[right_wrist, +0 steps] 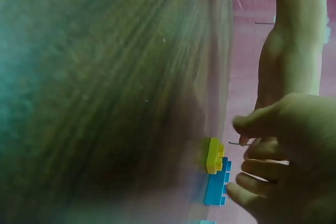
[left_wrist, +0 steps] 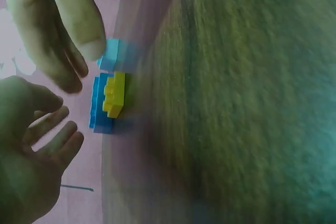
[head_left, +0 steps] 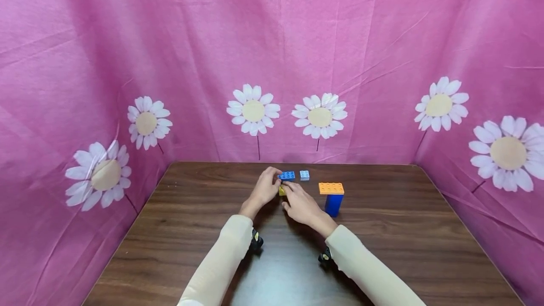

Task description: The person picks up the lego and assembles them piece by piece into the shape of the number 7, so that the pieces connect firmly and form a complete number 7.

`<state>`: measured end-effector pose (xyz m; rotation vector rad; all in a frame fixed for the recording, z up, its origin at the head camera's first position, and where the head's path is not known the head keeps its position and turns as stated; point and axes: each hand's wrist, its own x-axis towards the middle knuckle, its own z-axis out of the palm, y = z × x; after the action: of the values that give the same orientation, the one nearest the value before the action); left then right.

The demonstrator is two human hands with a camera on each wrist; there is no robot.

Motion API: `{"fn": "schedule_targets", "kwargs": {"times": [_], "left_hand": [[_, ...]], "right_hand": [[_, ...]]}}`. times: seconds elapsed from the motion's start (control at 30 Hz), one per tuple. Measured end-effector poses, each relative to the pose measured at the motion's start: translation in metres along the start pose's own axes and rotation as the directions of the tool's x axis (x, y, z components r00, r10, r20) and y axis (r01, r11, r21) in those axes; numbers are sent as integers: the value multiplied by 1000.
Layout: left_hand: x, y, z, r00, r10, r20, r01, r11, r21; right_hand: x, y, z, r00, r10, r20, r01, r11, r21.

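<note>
Left hand (head_left: 265,187) and right hand (head_left: 302,203), fingers (left_wrist: 81,27) relaxed, flank a studded bright-yellow block (left_wrist: 118,96)

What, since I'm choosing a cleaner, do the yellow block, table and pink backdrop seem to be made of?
Yellow block: probably hard plastic, smooth; crisp edges, studs and even colour suggest it.
Table: wood or wood-look laminate, somewhat glossy; brown grain and pale glare show, but not which.
Pink backdrop: likely fabric, slight sheen; it hangs in folds and creases.
</note>
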<state>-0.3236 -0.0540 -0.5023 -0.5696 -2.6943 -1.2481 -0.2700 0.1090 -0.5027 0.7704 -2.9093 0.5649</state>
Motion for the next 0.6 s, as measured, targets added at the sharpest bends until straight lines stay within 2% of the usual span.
{"fn": "schedule_targets", "kwargs": {"times": [0.07, 0.17, 0.23, 0.3, 0.4, 0.47, 0.6], "left_hand": [[2, 2, 3, 997, 25, 70, -28, 999, 44], [3, 4, 6, 982, 43, 185, -68, 989, 129], [1, 5, 7, 974, 34, 223, -77, 979, 188], [-1, 6, 8, 976, 22, 216, -79, 963, 257], [-5, 4, 9, 988, 19, 154, -68, 945, 318], [-6, 2, 10, 992, 27, 121, -66, 942, 330], [-9, -1, 11, 994, 28, 108, -61, 946, 318]], "right_hand": [[-2, 0, 0, 999, -5, 33, 5, 1000, -16], [-5, 0, -1, 998, -20, 64, 23, 999, -46], [-8, 0, -1, 997, -31, 67, 35, 997, -70], [-9, 0, 0, 997, -42, 59, 47, 996, -80], [-11, 1, 1, 998, -42, 44, 45, 996, -81], [-12, 1, 1, 998, -38, 41, 42, 996, -80], [-13, 3, 1, 998, -44, 46, 48, 996, -81]]}}
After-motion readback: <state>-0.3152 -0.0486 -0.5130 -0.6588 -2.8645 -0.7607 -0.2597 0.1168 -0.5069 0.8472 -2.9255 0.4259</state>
